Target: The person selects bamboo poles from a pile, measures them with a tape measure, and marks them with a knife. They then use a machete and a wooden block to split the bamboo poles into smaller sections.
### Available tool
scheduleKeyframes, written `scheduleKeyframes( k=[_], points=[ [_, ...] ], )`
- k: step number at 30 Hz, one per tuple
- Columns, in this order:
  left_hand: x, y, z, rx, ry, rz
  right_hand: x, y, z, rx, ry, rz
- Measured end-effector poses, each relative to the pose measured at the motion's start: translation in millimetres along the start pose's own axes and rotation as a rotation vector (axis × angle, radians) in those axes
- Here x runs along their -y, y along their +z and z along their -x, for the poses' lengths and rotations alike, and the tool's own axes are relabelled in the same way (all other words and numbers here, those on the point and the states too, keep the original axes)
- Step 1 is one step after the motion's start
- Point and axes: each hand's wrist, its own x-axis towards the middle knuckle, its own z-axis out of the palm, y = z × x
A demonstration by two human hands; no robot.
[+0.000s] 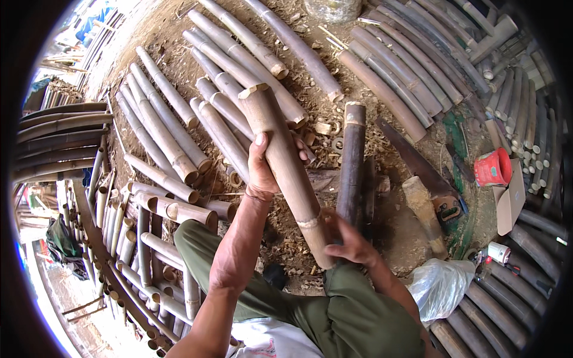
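A thick length of bamboo (290, 179) slants across the middle, its upper end pointing away and its lower end by my right thigh. My left hand (262, 167) is wrapped round its upper half, thumb on the near face and fingertips showing on the far side. Near the lower end, my right hand (353, 241) grips it with thumb and fingers apart round the side, slightly blurred. Just beyond my right hand stands a darker bamboo piece (351, 170) with a pale band at its top. To its right lie a handsaw (415, 158) and a rough wooden club (425, 215).
Bamboo lengths (170, 125) lie in rows on the shaving-strewn ground (322, 36), with more stacked both sides. At right are a red bucket (494, 167), a cardboard piece (509, 203) and a clear plastic bag (440, 286). A bamboo rack (143, 244) stands at left.
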Motion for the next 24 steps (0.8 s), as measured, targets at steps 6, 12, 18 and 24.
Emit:
scheduleKeyframes(
  k=[6,12,18,24],
  points=[
    [2,18,6,-0.176,-0.016,-0.421,-18,40,-41,-0.303,-0.25,0.489],
    [27,23,23,-0.383,-0.034,-0.471,-34,40,-34,-0.426,-0.172,0.873],
    [27,9,27,-0.236,0.031,-0.601,-30,7,-7,-0.577,-0.318,1.137],
    [13,-4,40,-0.265,0.131,-0.754,-103,-53,74,-0.99,0.089,1.039]
  ],
)
